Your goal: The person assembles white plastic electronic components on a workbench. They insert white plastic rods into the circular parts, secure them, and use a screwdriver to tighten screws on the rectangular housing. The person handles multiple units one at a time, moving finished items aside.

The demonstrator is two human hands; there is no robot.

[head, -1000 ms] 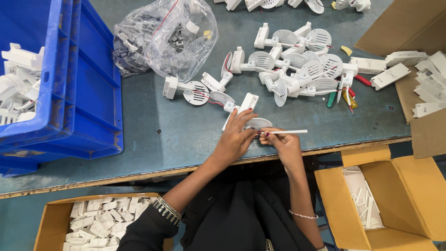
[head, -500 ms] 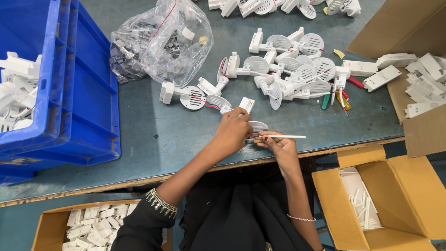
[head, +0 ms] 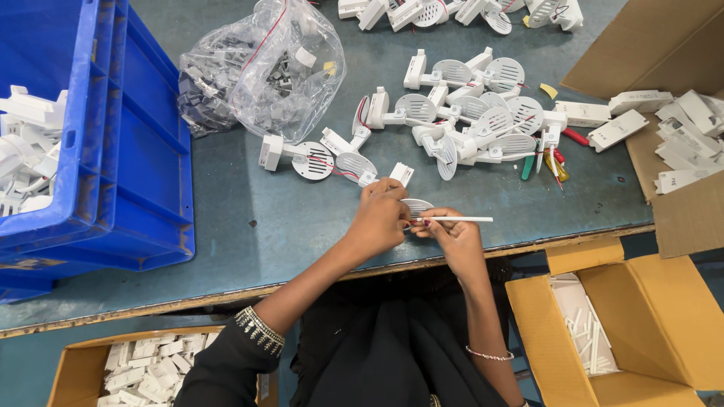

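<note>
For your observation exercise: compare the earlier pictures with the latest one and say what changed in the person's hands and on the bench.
Little changed: the left hand still grips the white round-grilled part, and the right hand still holds the thin white stick against it. Only the camera view shifted slightly.

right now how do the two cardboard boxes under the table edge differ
The left box is packed with short, blocky white parts; the right box holds only a few long, thin white strips along one side. The left box is partly cut off by the frame; the right box shows its open flaps. Both are brown cardboard, open-topped.
</note>
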